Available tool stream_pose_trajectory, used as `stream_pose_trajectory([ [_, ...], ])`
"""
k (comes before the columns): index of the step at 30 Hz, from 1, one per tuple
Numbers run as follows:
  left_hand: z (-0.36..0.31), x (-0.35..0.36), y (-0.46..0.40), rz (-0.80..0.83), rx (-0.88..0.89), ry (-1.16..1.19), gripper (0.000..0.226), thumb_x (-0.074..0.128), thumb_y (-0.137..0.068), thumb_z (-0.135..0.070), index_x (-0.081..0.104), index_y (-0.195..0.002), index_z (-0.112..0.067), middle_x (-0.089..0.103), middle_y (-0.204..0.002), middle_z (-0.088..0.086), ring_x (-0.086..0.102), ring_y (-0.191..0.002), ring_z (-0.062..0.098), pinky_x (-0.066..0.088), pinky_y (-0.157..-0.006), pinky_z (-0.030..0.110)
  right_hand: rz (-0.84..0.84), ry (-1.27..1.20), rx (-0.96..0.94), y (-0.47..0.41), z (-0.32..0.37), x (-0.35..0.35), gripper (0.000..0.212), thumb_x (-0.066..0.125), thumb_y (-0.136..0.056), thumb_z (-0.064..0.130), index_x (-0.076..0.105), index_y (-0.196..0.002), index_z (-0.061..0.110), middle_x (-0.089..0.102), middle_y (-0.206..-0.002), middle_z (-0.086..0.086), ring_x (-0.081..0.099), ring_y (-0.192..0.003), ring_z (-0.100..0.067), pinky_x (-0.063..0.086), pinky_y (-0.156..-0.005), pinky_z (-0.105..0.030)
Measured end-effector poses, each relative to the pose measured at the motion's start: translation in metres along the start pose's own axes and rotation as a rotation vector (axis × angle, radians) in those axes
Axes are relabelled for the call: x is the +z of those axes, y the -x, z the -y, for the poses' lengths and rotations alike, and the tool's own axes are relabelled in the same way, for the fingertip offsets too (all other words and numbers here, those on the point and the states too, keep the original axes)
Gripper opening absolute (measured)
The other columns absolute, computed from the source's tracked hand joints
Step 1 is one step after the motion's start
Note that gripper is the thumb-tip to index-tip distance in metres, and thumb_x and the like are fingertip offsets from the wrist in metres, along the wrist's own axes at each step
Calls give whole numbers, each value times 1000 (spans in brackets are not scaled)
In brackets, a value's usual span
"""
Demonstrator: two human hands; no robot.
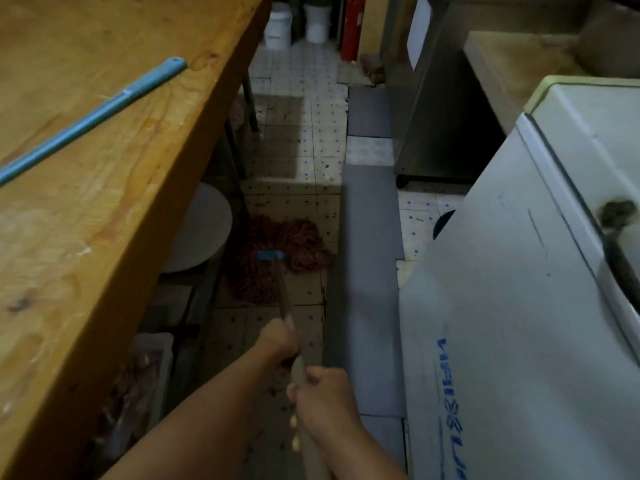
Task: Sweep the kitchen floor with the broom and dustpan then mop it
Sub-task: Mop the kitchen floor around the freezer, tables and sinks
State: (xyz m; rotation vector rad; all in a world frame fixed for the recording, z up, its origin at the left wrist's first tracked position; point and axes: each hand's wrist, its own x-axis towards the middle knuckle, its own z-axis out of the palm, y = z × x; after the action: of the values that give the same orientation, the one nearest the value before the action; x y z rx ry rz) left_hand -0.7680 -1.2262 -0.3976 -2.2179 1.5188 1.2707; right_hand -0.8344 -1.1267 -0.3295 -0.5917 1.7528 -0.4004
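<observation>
I had both hands on the mop handle [287, 306], stacked along its length: the left hand [278, 341] lower down the shaft, its grip clamped around the wood, and the right hand [322, 393] nearer my body, its grip likewise wrapped tight on the upper part. I judged this split hold was chosen for leverage, the forward hand steering and pressing while the rear hand drove the stroke. The mop head [277, 258], a spread of reddish-brown strands under a blue clamp [270, 255], lay flat on the tiled floor [301, 147] in the narrow aisle, its left edge close to the foot of the wooden table [104, 202] and a grey mat [367, 271] running along its right. The strands were fanned out, which I took as the head being pressed down to wet a wide patch. A blue pole [90, 117] lay diagonally on the table, apart from the work, probably the broom set aside, though its head was out of view. A white appliance [519, 306] closed the aisle on the right; white buckets [298, 22] and a red fire extinguisher [351, 27] stood at the far end. The task appeared to be in its mopping stage.
</observation>
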Motion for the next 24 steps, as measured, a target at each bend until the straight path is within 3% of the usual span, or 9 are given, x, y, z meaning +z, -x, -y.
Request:
stream_pose_trajectory([
  [3, -12, -14, -25, -11, 28, 44, 39, 44, -99, -22, 50, -126, 6, 57, -128, 18, 55, -118, 29, 45, -85, 29, 1, -16, -19, -28, 17, 5, 10, 59, -84, 18, 64, -80, 10, 62, -75, -2, 61, -70, -20, 47, -63, -28],
  [7, -27, -31, -54, -42, 66, 65, 41, 42, -101, -21, 44, -132, 5, 52, -134, 18, 52, -122, 28, 48, -80, 26, -12, -24, -42, -60, 41, 15, 4, 60, -77, 17, 62, -77, 13, 65, -77, -9, 67, -80, -33, 58, -74, -47],
  [10, -37, -38, -69, -52, 44, 79, 45, 40, -101, -25, 40, -136, 5, 48, -138, 17, 49, -124, 29, 43, -91, 29, -22, -55, -49, -81, 51, 15, 10, 59, -84, 19, 59, -74, 16, 64, -78, -8, 66, -76, -29, 58, -74, -47],
  [12, -42, -36, -78, -63, 28, 109, 48, 45, -100, -26, 40, -135, 5, 48, -137, 19, 49, -124, 30, 42, -93, 31, -27, -55, -35, -90, 55, 11, 5, 61, -84, 20, 61, -87, 16, 67, -86, -9, 67, -78, -27, 59, -72, -46],
  [15, -45, -24, -77, -74, 20, 131, 46, 49, -98, -24, 43, -134, 5, 51, -135, 18, 50, -122, 31, 41, -93, 31, -17, -45, -6, -95, 48, 4, 23, 62, -84, 20, 61, -105, 12, 67, -97, -13, 66, -83, -29, 59, -74, -45],
  [20, -30, 2, -51, -51, -32, 162, 44, 50, -97, -25, 46, -129, 4, 55, -127, 20, 55, -114, 32, 45, -79, 33, 9, -11, -10, -70, 15, -2, 13, 60, -84, 14, 59, -97, 16, 67, -96, -9, 67, -88, -29, 58, -78, -48],
  [22, -20, 13, -39, -31, -64, 176, 44, 51, -97, -27, 46, -129, 2, 57, -125, 19, 57, -111, 31, 45, -75, 32, 16, 0, -24, -53, -1, -4, 5, 59, -85, 14, 59, -87, 18, 67, -89, -9, 66, -82, -28, 58, -77, -49],
  [24, -10, 24, -21, -34, -80, 164, 42, 50, -97, -28, 49, -128, 1, 57, -124, 17, 58, -111, 30, 47, -77, 32, 7, 19, -52, -35, -17, -7, 9, 59, -83, 14, 65, -91, 14, 65, -82, -10, 65, -78, -29, 58, -75, -49],
])
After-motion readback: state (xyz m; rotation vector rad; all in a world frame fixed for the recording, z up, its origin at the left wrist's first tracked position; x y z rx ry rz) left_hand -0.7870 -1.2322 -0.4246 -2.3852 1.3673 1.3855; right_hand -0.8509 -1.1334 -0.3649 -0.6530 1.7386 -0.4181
